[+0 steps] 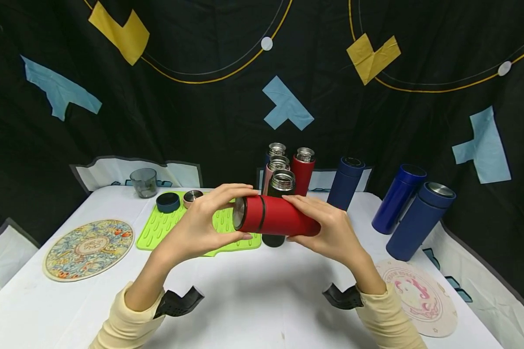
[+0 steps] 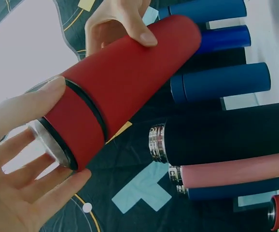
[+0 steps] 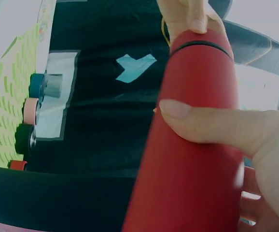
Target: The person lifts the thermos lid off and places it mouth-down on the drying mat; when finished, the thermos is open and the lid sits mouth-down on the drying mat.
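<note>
In the head view, a red flask (image 1: 279, 216) is being held sideways above the table (image 1: 249, 300), its lid (image 1: 250, 214) gripped by the left hand (image 1: 203, 218), its body (image 1: 292, 217) by the right hand (image 1: 329, 220). In the left wrist view, the lid is being pinched, presumably for unscrewing. In the right wrist view, the body is being clasped; firm counter-holding is probably being called for.

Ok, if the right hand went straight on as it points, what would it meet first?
Likely the black flask, standing beyond the held red flask; how far beyond is hard to judge.
</note>
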`<state>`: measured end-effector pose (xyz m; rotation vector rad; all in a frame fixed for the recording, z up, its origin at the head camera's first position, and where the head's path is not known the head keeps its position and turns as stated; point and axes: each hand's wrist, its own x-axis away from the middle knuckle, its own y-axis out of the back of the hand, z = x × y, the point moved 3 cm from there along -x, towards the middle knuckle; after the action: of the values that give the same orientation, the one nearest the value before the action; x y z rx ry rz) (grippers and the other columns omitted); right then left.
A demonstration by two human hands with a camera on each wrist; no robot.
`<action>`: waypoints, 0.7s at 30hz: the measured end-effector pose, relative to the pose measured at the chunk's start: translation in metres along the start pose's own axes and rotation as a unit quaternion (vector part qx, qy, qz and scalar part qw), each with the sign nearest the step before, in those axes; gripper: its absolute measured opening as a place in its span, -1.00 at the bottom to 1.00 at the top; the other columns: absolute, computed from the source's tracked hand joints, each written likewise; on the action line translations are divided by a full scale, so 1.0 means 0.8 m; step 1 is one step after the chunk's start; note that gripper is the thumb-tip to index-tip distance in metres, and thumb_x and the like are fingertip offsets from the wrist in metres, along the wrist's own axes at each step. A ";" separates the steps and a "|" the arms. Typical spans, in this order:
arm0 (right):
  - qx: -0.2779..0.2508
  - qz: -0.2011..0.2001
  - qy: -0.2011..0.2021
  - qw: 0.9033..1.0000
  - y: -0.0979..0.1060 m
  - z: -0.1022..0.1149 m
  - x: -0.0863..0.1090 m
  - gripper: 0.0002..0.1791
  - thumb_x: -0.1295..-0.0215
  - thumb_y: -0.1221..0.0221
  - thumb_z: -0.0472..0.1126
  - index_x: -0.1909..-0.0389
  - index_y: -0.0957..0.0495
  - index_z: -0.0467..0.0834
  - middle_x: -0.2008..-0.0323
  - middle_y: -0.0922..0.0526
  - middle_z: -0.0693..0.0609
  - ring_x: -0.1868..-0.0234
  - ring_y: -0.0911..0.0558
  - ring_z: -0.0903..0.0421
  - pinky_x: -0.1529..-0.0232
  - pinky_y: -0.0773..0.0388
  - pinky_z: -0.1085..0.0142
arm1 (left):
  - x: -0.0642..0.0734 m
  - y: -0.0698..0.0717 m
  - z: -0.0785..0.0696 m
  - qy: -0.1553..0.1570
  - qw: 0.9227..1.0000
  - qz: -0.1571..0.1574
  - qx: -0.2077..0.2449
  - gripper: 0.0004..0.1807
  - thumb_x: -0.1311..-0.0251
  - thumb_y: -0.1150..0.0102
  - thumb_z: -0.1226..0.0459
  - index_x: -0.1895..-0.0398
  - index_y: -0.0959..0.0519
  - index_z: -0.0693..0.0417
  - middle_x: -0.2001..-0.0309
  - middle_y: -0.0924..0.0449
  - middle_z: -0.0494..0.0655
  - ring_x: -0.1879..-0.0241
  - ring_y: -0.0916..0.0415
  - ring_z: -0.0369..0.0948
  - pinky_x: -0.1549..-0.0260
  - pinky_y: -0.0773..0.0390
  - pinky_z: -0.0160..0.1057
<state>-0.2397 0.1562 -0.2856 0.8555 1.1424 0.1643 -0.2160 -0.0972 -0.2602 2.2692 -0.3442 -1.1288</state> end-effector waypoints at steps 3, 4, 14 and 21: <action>-0.029 0.015 -0.024 0.999 0.001 -0.001 0.001 -0.12 0.24 -0.59 -0.20 -0.25 -0.49 -0.02 -0.13 -0.58 -0.04 -0.11 -0.57 -0.05 0.02 -0.60 0.01 | 0.000 0.001 -0.001 -0.020 1.000 0.000 0.004 -0.21 0.19 -0.58 0.33 -0.23 -0.48 -0.07 -0.21 -0.43 -0.16 -0.16 -0.41 -0.19 0.06 -0.61 -0.19; -0.028 0.016 -0.025 0.999 0.002 0.000 0.001 -0.13 0.23 -0.58 -0.19 -0.25 -0.49 -0.01 -0.13 -0.58 -0.03 -0.11 -0.57 -0.05 0.02 -0.60 0.02 | 0.000 0.001 -0.001 -0.020 1.000 -0.003 0.005 -0.22 0.19 -0.58 0.33 -0.22 -0.48 -0.07 -0.20 -0.45 -0.16 -0.15 -0.42 -0.19 0.08 -0.61 -0.18; 0.085 -0.041 0.035 0.995 -0.001 0.008 -0.003 -0.13 0.26 -0.58 -0.21 -0.24 -0.50 -0.07 -0.14 -0.57 -0.05 -0.16 -0.54 -0.07 -0.02 -0.55 -0.07 | 0.002 0.002 0.006 0.076 0.996 -0.055 0.006 -0.33 0.08 -0.53 0.15 -0.17 -0.51 -0.04 -0.03 -0.59 -0.11 0.13 -0.60 -0.17 0.27 -0.67 -0.24; 0.101 -0.045 0.041 0.993 0.001 0.009 -0.003 -0.13 0.26 -0.58 -0.22 -0.24 -0.50 -0.08 -0.14 -0.57 -0.06 -0.15 -0.54 -0.08 -0.02 -0.55 -0.08 | 0.001 -0.001 0.006 0.087 0.996 -0.035 0.010 -0.31 0.04 -0.50 0.12 -0.22 -0.47 -0.05 -0.08 -0.55 -0.10 0.07 -0.57 -0.15 0.21 -0.66 -0.21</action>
<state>-0.2349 0.1517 -0.2823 0.9804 1.2882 0.0088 -0.2197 -0.0986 -0.2639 2.3926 -0.2089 -0.9563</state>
